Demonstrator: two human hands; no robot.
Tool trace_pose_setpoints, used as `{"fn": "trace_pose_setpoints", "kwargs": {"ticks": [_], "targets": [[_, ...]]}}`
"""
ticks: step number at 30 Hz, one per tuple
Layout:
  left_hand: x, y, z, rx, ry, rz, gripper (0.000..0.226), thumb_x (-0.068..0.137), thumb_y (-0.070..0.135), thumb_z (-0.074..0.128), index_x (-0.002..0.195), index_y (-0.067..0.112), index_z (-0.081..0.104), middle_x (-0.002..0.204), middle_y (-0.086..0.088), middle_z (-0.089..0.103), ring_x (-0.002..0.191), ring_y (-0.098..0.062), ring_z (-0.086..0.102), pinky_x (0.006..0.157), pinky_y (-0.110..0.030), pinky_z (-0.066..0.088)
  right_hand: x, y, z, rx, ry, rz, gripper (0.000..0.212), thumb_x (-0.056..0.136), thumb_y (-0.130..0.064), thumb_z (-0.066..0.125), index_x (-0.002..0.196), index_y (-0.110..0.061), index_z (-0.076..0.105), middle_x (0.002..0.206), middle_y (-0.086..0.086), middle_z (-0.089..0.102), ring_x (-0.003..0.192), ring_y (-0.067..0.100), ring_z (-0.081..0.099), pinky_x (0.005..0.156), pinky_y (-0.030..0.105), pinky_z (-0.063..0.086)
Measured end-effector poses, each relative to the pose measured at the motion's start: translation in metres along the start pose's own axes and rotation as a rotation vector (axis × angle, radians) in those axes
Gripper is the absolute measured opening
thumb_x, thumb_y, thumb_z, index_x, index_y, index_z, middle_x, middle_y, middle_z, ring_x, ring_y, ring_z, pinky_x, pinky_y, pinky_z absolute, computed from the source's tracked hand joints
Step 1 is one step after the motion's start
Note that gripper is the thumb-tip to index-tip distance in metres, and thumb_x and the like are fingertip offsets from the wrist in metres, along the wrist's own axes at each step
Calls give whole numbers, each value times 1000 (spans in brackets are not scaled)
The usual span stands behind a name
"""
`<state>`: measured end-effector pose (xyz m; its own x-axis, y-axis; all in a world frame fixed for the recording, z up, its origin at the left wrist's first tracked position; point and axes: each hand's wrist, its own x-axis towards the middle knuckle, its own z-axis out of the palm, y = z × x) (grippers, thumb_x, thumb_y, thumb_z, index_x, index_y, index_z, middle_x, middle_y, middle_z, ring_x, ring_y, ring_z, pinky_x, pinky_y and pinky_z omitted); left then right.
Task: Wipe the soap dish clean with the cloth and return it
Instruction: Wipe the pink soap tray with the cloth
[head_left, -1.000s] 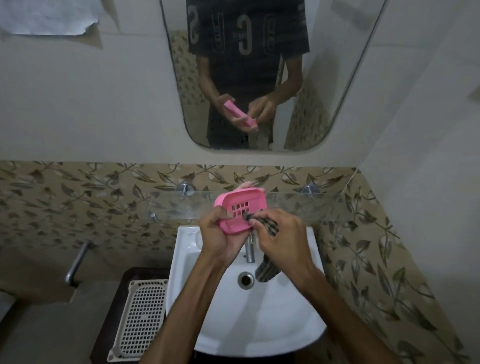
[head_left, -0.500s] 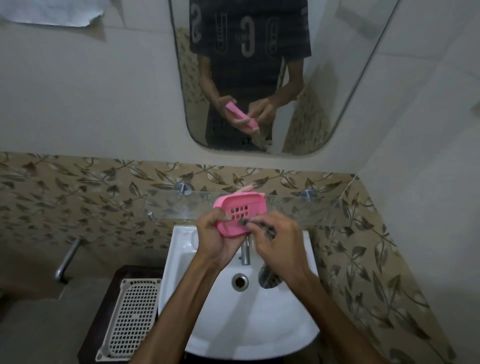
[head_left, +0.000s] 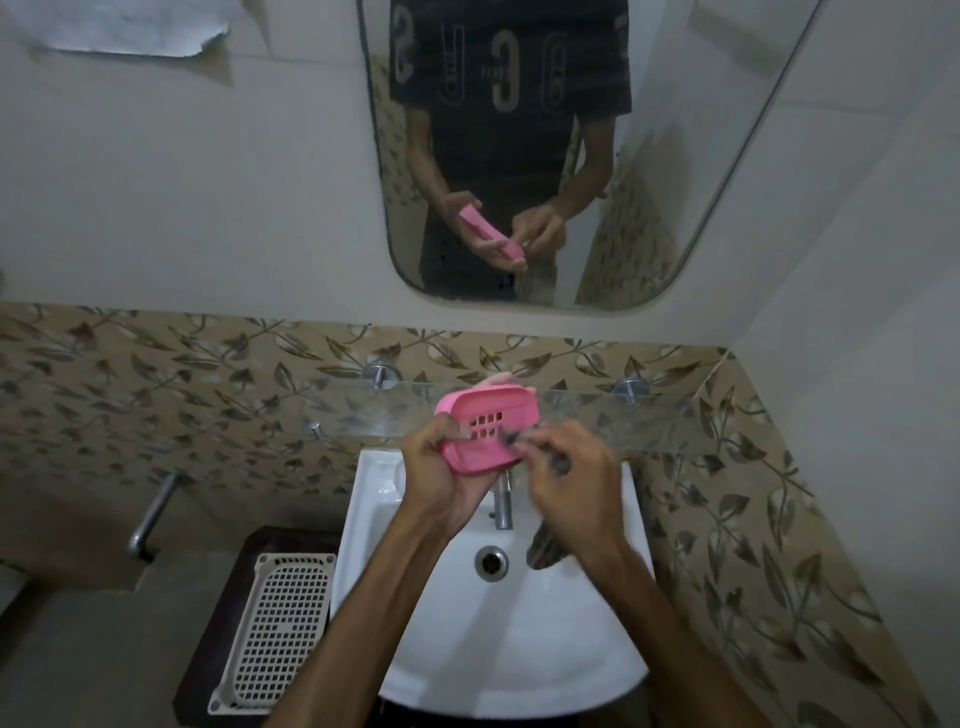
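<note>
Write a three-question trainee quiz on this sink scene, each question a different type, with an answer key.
1. True or false: the left hand holds the pink soap dish above the white sink.
2. Which hand grips the cloth? A) left B) right C) neither
3. Fill in: the slotted white tray lies to the ___ of the sink.

Key
1. True.
2. B: the right hand presses the cloth against the dish, its tail hanging over the basin.
3. Left.
</note>
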<state>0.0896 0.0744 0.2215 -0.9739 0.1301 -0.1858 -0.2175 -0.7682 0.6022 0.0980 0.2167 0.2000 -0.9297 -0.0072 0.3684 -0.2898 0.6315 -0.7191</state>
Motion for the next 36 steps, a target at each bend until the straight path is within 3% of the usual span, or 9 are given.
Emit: {"fn": "trace_pose_setpoints", "kwargs": {"ticks": [5, 13, 16, 21, 24, 26, 28, 32, 36], "targets": [[-2, 1, 3, -5, 1, 19, 96, 57, 17, 54, 149, -8, 44, 152, -41, 43, 125, -45, 45, 89, -44, 43, -5, -9, 1, 21, -52, -41, 8, 88, -19, 78, 91, -24, 74, 93, -12, 68, 85, 4, 63, 77, 33, 59], [1, -3, 2, 20, -37, 48, 90, 54, 16, 54, 141, -7, 54, 132, -30, 62, 116, -42, 46, 81, -39, 39, -6, -10, -1, 18, -81, -57, 5, 89, -20, 76, 93, -20, 75, 93, -7, 69, 84, 8, 64, 75, 34, 58], [2, -4, 4, 0, -75, 42, 96, 54, 13, 54, 146, -12, 44, 144, -40, 50, 121, -43, 44, 84, -43, 42, 1, 1, -3, -42, 22, 108, 4, 90, -20, 77, 94, -18, 77, 93, -3, 70, 83, 13, 64, 76, 42, 58], [5, -14, -6, 6, -49, 34, 73, 57, 14, 51, 127, 2, 68, 123, -24, 67, 108, -36, 57, 80, -37, 52, -13, -17, 5, 64, -72, -36, 9, 89, -28, 71, 91, -20, 75, 91, -7, 71, 82, 8, 64, 75, 34, 57], [5, -12, -3, 23, -50, 58, 65, 62, 13, 59, 125, 1, 68, 126, -23, 67, 109, -38, 57, 79, -40, 51, -5, -2, -1, -15, 26, 146, 4, 91, -18, 76, 95, -19, 76, 93, -3, 70, 83, 12, 63, 78, 40, 57], [3, -12, 1, 68, -32, 55, 75, 58, 24, 76, 129, 1, 65, 125, -23, 68, 104, -34, 62, 79, -37, 53, -14, -11, 3, 37, -4, 80, 7, 87, -15, 78, 92, -19, 77, 93, -4, 71, 84, 9, 65, 78, 37, 58], [1, -14, 0, 46, 0, 37, 90, 59, 38, 84, 135, -3, 60, 127, -28, 64, 106, -36, 61, 84, -40, 53, -20, -18, 6, 95, -50, -29, 6, 85, -19, 78, 91, -18, 78, 92, -6, 73, 84, 6, 67, 78, 31, 59], [3, -14, 2, 6, 30, 39, 85, 80, 42, 66, 146, -8, 47, 149, -40, 47, 125, -43, 49, 99, -51, 48, -6, -7, 2, 150, 170, 178, 8, 87, -15, 80, 93, -20, 78, 93, -5, 73, 85, 5, 67, 78, 33, 60], [4, -17, -3, -52, 76, 14, 81, 84, 46, 62, 145, -7, 51, 151, -40, 44, 127, -45, 48, 119, -61, 32, -18, -19, 10, 120, 33, -49, 10, 86, -19, 78, 93, -26, 76, 93, -11, 71, 84, 1, 66, 77, 23, 58]]}}
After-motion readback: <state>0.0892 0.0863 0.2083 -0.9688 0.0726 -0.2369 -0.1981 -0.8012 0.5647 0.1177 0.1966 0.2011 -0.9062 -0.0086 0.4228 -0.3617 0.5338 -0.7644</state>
